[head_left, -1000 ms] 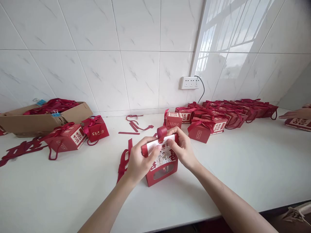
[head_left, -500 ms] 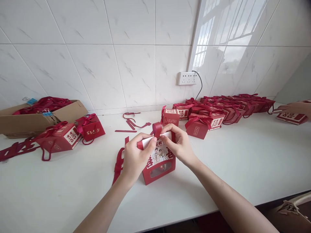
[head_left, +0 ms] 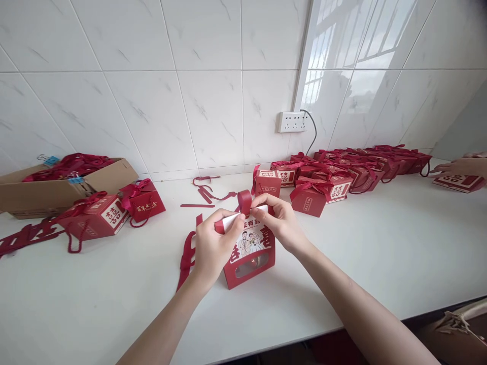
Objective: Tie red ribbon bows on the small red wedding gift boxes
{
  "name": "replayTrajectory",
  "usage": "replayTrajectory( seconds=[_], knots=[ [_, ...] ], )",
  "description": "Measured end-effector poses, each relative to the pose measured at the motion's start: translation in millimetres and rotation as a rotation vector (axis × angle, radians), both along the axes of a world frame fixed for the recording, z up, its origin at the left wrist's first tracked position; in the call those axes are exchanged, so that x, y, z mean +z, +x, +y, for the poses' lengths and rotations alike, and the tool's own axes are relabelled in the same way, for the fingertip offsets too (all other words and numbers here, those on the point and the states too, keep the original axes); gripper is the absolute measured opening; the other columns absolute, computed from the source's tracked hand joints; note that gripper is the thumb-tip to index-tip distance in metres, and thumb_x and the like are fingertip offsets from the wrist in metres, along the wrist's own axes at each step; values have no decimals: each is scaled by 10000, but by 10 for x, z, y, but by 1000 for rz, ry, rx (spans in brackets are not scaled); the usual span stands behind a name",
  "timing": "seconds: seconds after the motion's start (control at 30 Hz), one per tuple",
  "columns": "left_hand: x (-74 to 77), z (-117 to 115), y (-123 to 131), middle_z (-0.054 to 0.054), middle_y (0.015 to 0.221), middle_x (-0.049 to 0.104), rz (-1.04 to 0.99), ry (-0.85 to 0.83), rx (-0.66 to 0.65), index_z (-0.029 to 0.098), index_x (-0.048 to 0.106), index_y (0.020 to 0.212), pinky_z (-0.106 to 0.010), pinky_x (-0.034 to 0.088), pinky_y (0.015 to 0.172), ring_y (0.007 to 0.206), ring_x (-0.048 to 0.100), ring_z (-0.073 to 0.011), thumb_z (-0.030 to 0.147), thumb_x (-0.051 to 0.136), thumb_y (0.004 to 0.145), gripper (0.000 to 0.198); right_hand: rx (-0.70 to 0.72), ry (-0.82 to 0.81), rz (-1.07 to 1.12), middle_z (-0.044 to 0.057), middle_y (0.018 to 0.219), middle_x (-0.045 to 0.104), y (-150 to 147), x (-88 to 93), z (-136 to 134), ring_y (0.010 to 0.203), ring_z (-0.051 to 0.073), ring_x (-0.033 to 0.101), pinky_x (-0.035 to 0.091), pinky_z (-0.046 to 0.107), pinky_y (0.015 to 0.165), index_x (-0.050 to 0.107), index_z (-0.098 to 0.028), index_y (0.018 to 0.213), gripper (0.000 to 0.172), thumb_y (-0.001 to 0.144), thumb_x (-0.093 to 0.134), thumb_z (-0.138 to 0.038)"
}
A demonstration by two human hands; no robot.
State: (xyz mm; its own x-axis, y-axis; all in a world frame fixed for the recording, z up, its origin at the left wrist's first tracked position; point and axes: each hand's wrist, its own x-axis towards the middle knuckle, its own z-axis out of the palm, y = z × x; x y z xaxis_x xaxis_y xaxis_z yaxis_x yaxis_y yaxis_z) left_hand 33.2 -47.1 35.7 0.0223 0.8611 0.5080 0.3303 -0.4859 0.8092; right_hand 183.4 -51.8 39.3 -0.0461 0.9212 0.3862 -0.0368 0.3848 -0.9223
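A red gift box (head_left: 249,274) with a clear window and a printed bride and groom stands upright on the white table in front of me. A dark red ribbon (head_left: 244,201) rises in a loop from its top. My left hand (head_left: 215,246) is closed on the box's top left edge, its thumb against the ribbon's base. From the other side, my right hand (head_left: 283,223) pinches at the base of the loop, fingertips bent over the top edge. What lies between the fingertips is partly hidden. Loose ribbon (head_left: 186,258) trails left of the box.
Many finished-looking red boxes with bows (head_left: 310,195) fill the back right. Two more bowed boxes (head_left: 91,215) stand left, near a cardboard carton (head_left: 41,195) of ribbons. Ribbon scraps (head_left: 198,206) lie behind my hands. Another person's hand (head_left: 462,166) touches a box at far right.
My right thumb and fingers have shifted slightly at the loop's base, uncovering more of the box's print. The ribbon loop leans a little left. My left hand keeps its hold.
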Motion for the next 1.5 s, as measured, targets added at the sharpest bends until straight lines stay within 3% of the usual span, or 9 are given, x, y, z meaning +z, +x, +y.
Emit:
replayTrajectory(
  seconds=[0.27,0.47,0.67,0.87,0.93,1.07,1.13,1.2,1.5],
  knots=[
    [-11,-3,0,53,504,551,-14,18,-20,177,601,642,-127,372,405,444,468,-51,340,623,758,201,38,-50,-2,-24,679,550,36,16,17,549,88,486,387,202,477,568,-190,821,142,750,652,-279],
    [-21,2,9,52,508,549,-19,26,-10,179,596,637,-122,377,417,457,476,-51,346,624,757,208,141,-76,20,-60,582,488,70,23,25,473,62,415,337,184,439,555,-185,794,131,761,651,-268],
    [-16,0,13,53,499,538,-26,8,-10,182,591,635,-130,372,411,449,466,-55,352,624,752,209,81,-67,31,-48,615,498,36,37,6,487,62,429,335,186,446,548,-179,755,140,772,631,-291],
    [-30,13,19,55,515,543,-18,-11,3,189,583,642,-139,370,415,453,453,-57,362,620,753,209,68,-56,-20,-28,675,526,14,18,-4,524,92,467,381,218,472,510,-199,838,135,797,595,-296],
    [-31,20,19,55,516,542,-16,-13,3,191,580,647,-141,365,413,453,448,-58,363,618,755,206,-24,78,-94,-7,741,530,13,-15,-3,579,110,489,408,241,504,501,-206,870,86,818,547,-257],
    [-25,27,14,53,527,545,-17,-8,-25,190,578,654,-142,372,432,468,445,-59,348,610,767,197,-377,765,-408,37,839,511,27,-107,28,765,170,518,465,311,631,499,-210,879,141,776,521,-116],
    [-23,25,11,48,544,556,-23,-11,-51,188,574,656,-143,379,441,481,455,-62,344,604,774,198,-462,996,-565,51,843,500,40,-143,54,760,176,513,472,313,613,507,-203,873,179,753,544,-75],
    [-20,21,8,50,532,540,-29,-18,-67,186,564,650,-145,368,429,470,443,-61,353,601,778,214,-504,1062,-626,65,864,501,49,-163,78,757,177,522,479,302,585,510,-195,901,209,756,553,-52],
    [0,3,8,51,516,502,-46,-35,-90,179,551,637,-156,346,417,454,416,-62,352,600,778,228,-519,993,-616,61,862,513,20,-168,83,775,174,542,498,292,575,502,-212,912,205,803,520,-39]
  ],
)
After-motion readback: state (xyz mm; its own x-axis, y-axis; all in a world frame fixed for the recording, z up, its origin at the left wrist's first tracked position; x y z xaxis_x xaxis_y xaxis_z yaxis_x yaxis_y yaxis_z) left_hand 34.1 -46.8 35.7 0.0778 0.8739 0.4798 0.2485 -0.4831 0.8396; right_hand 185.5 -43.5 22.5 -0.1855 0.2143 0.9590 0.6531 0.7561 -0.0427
